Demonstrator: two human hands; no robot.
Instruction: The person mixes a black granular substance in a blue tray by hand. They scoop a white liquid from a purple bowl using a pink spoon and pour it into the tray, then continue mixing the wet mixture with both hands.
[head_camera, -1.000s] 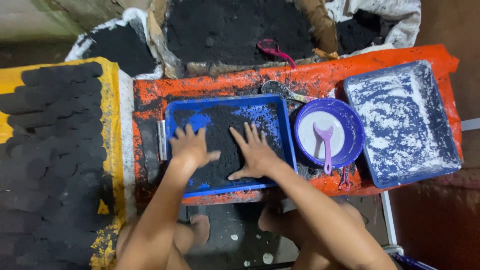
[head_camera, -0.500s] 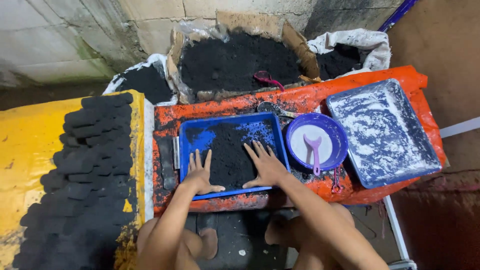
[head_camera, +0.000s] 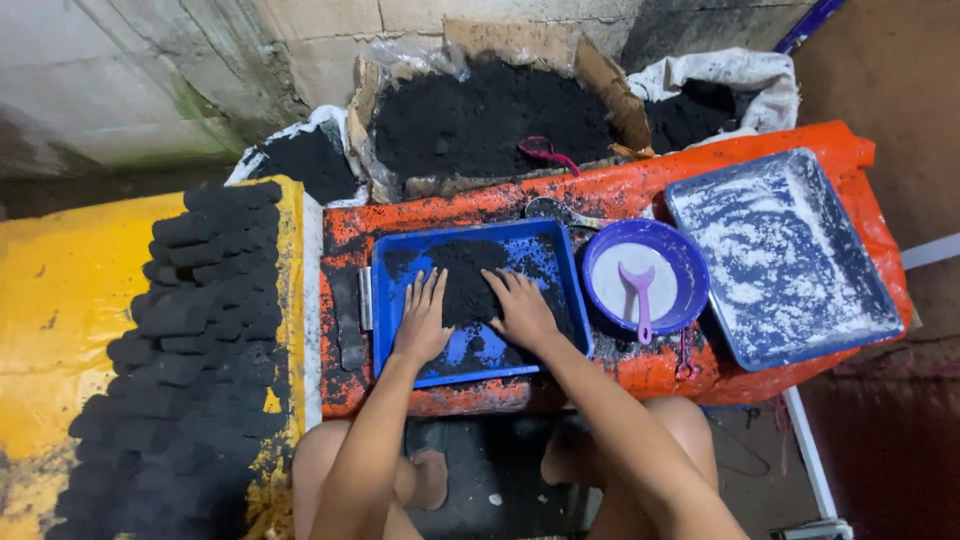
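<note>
Both palms are down flat, fingers spread, nothing gripped: the left hand and right hand press either side of the black mix in the blue tray. Most of the mix lies between the hands and just beyond the fingertips. Pressing evenly from both sides, I'd say, keeps it gathered. The bowl with its scoop sits just right of the right hand.

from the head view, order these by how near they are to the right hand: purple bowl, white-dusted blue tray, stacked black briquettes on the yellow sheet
From the right hand:
1. Purple bowl, just to its right.
2. White-dusted blue tray, farther right.
3. Stacked black briquettes, far left, beyond the left hand.
</note>
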